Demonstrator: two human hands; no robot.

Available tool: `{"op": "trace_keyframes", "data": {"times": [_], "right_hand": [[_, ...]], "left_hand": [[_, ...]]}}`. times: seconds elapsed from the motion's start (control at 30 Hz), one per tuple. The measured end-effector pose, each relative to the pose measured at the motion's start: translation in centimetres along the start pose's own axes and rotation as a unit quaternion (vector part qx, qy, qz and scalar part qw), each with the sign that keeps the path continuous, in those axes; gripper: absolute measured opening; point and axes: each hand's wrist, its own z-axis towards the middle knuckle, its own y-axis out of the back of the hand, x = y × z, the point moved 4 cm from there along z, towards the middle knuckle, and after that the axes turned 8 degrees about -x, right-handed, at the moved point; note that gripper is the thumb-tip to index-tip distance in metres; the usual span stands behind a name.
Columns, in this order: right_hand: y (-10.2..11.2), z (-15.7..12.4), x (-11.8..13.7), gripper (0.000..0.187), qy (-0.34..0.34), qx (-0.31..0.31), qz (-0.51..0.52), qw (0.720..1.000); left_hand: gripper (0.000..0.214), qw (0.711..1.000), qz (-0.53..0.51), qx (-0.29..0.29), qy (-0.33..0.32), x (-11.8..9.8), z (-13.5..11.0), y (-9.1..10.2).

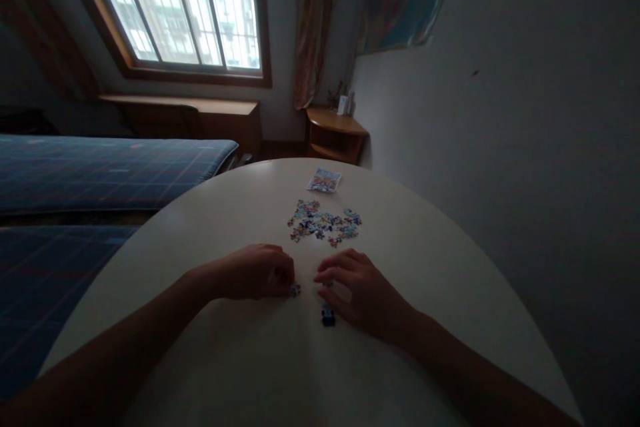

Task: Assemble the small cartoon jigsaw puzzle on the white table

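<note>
My left hand (257, 271) rests on the round white table (240, 360), fingers curled, pinching a small jigsaw piece (295, 290) at its fingertips. My right hand (357, 290) lies beside it with fingers bent down onto the tabletop; a dark puzzle piece (328, 315) pokes out under its thumb side. Beyond both hands lies a loose heap of colourful jigsaw pieces (323, 221). Farther back sits a small printed picture card (324, 181).
A bed with a blue checked cover (100, 170) runs along the left of the table. A wooden corner shelf (335, 133) stands by the grey wall on the right. Window (185, 7) and curtain (315, 20) are at the back.
</note>
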Motion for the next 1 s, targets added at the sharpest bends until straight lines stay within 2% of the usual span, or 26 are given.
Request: {"op": "trace_keyframes", "data": {"times": [0.13,0.23,0.47,0.57,0.67,0.77,0.87,1.0], "right_hand": [[-0.3,-0.5,1.3,0.03,0.047,0.08,0.005,0.996],[-0.4,-0.7,2.0,0.042,0.054,0.127,0.012,0.99],[-0.4,-0.7,2.0,0.05,0.062,0.168,0.012,0.984],[-0.5,-0.7,1.8,0.054,0.065,0.183,0.008,0.981],[-0.5,-0.6,1.7,0.056,0.063,0.183,0.007,0.981],[-0.4,-0.6,1.9,0.056,0.074,0.168,0.015,0.983],[-0.2,-0.5,1.9,0.052,0.084,0.143,0.015,0.986],[0.1,-0.4,1.1,0.046,0.084,0.102,-0.004,0.991]], "left_hand": [[0.006,1.0,-0.003,-0.003,-0.02,-0.4,0.0,-0.2],[0.006,0.999,-0.003,-0.008,-0.032,-0.6,0.1,-0.2],[0.005,0.999,0.002,-0.003,-0.034,-0.6,0.3,-0.5],[0.006,0.998,0.034,-0.042,-0.02,0.3,0.4,-0.3],[0.01,0.983,0.102,-0.148,0.034,2.3,0.8,0.1],[0.014,0.964,0.131,-0.226,0.053,4.1,1.1,-0.1],[0.019,0.962,0.13,-0.238,0.028,5.2,1.6,-0.8],[0.024,0.963,0.15,-0.222,0.01,5.4,1.9,-1.2]]}}
